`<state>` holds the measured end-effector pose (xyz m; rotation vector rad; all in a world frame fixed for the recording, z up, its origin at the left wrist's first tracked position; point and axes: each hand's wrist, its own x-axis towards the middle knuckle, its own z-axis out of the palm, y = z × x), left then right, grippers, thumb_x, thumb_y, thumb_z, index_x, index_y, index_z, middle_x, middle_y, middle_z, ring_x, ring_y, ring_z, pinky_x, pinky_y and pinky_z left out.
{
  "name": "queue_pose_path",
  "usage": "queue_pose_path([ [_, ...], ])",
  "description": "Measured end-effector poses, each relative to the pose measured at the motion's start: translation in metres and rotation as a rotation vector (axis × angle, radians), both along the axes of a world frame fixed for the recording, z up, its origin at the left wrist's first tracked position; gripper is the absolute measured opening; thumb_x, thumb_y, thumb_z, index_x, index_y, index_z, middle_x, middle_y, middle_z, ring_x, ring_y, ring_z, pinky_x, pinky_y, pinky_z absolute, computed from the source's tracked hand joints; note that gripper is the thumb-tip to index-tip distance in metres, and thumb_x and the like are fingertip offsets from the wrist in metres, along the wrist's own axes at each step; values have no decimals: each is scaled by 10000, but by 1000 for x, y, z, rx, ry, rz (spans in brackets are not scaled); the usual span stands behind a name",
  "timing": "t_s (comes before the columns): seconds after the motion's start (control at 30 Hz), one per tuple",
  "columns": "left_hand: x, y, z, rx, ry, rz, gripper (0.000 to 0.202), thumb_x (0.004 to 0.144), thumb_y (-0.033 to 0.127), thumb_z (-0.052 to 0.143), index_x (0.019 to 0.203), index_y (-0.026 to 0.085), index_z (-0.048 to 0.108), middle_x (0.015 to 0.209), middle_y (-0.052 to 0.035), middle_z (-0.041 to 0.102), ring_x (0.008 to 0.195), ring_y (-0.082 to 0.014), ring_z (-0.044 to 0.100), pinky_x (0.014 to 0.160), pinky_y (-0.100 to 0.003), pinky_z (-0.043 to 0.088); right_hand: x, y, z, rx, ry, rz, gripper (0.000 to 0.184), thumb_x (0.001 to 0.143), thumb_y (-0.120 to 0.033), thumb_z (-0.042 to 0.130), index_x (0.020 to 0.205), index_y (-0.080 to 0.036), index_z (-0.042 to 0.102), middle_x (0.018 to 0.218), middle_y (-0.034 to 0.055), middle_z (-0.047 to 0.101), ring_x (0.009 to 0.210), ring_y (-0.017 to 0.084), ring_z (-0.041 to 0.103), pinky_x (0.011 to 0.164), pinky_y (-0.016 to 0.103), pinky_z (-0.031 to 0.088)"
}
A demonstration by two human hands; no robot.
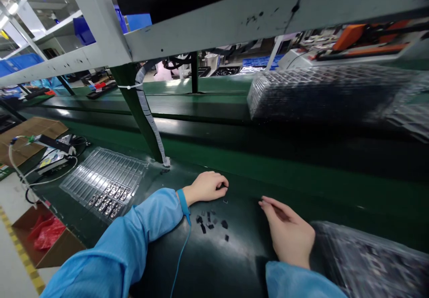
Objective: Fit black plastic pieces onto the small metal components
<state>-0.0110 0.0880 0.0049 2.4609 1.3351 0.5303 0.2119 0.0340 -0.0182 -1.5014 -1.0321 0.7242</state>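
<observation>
My left hand [207,186] rests low over the dark green bench, fingers curled and thumb close to the index fingertip; anything between them is too small to make out. Just below it lies a scatter of small black pieces [210,226]. To their right is my right hand [291,233], thumb and index fingertip pinched together; I cannot see what they hold. A blue wrist strap [183,203] with a thin cord circles my left wrist. Further left, a clear plastic tray [103,164] carries several small metallic parts [109,199] in its near compartments.
Another plastic tray [378,262], blurred, lies right of my right hand. Stacked clear trays [328,92] stand on the conveyor behind. A green post [142,119] with a taped cable rises from the bench. Cabled equipment [55,153] and a cardboard box [50,244] are at left.
</observation>
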Motion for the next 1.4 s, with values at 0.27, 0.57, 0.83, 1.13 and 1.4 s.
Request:
queue_pose_path([
  [0.27, 0, 1, -3, 19, -14, -4, 142, 869, 273, 604, 969, 209, 683, 779, 10, 644, 793, -156, 593, 777, -276, 447, 2, 2, -3, -36, -2, 36, 391, 697, -486, 728, 945, -187, 771, 896, 97, 771, 893, 306, 734, 928, 448, 549],
  [0.57, 0, 1, -1, -2, -8, 1, 141, 867, 276, 606, 967, 213, 684, 789, -1, 653, 805, -165, 604, 781, -279, 444, 1, 2, -5, -9, 14, 41, 402, 707, -483, 738, 974, -185, 769, 905, 102, 773, 883, 301, 738, 944, 466, 549],
  [0.83, 0, 1, -3, 1, -7, 4, 143, 865, 270, 601, 970, 214, 681, 788, 2, 651, 809, -162, 602, 779, -278, 444, 0, 2, -3, -25, 33, 42, 395, 679, -459, 757, 951, -173, 771, 912, 104, 775, 865, 291, 742, 885, 426, 579],
  [1.13, 0, 1, -2, -2, 2, -1, 153, 868, 276, 600, 980, 209, 681, 789, -1, 653, 810, -166, 599, 789, -285, 443, 0, 1, 1, -33, 11, 57, 382, 697, -439, 742, 963, -168, 772, 873, 102, 777, 861, 296, 747, 862, 410, 591],
  [1.4, 0, 0, -3, 16, -10, -4, 140, 867, 277, 602, 965, 212, 677, 789, 4, 645, 793, -160, 582, 766, -279, 431, 0, 2, 0, -40, 30, 61, 377, 690, -442, 730, 955, -176, 766, 908, 103, 773, 880, 298, 741, 916, 439, 568],
])
